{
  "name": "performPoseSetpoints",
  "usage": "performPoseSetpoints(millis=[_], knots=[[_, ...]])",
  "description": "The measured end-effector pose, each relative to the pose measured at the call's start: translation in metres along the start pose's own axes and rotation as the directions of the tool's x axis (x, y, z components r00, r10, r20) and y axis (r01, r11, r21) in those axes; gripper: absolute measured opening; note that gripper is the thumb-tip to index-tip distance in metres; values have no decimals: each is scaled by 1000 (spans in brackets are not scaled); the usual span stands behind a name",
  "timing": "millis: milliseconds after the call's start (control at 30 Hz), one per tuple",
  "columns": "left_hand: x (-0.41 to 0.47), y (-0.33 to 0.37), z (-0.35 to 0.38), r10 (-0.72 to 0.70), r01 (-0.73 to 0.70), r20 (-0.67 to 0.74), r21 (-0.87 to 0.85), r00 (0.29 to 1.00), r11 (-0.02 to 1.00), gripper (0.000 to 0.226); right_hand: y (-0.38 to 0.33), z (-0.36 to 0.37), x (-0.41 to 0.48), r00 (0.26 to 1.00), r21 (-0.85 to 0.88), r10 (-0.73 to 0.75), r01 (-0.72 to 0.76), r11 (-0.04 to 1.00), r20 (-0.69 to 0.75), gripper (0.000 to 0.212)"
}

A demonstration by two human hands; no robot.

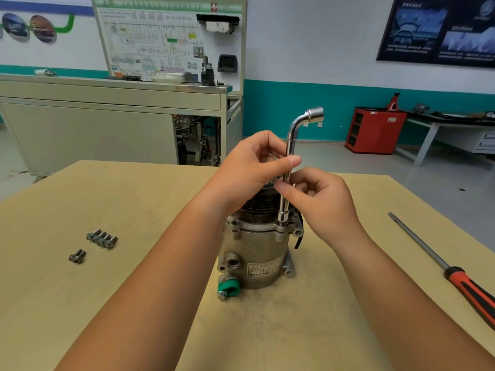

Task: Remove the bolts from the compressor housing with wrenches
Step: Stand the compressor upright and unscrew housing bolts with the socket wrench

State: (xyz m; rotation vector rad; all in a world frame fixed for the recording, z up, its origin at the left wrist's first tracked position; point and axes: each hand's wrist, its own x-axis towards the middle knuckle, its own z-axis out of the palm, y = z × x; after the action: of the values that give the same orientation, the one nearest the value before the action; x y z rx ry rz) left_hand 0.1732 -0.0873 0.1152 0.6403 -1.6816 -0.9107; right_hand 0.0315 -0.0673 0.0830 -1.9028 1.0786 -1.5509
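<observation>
The metal compressor housing [257, 253] stands upright in the middle of the wooden table [134, 199]. A chrome L-shaped socket wrench [289, 145] stands vertically on it, its lower socket seated on a bolt at the housing's flange [282, 223]. My left hand [254, 167] pinches the wrench shaft from the left, above my right hand [321, 202], which pinches the shaft lower down from the right. Several removed bolts [102, 239] lie in a row on the table to the left, with one more bolt [77, 256] just in front of them.
A long screwdriver [439, 261] with a red and black handle lies at the table's right side. A green cap [228, 287] sits at the housing's base. Behind the table stand a beige cabinet [88, 129], a wiring display board [168, 41] and a red cabinet [375, 129].
</observation>
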Motion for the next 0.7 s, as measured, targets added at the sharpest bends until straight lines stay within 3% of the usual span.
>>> performPoseSetpoints(millis=[267, 533, 700], knots=[[-2, 5, -3, -12, 23, 124, -84, 992, 996, 24, -1, 0, -3, 997, 43, -22, 19, 999, 76, 23], [-1, -1, -3, 28, -26, 73, -39, 997, 999, 21, 3, 1, -1, 999, 13, 5, -5, 1000, -40, 8], [0, -2, -4, 21, -20, 47, -20, 999, 1000, 21, -1, 3, 0, 1000, 14, -26, 26, 1000, -6, 6]])
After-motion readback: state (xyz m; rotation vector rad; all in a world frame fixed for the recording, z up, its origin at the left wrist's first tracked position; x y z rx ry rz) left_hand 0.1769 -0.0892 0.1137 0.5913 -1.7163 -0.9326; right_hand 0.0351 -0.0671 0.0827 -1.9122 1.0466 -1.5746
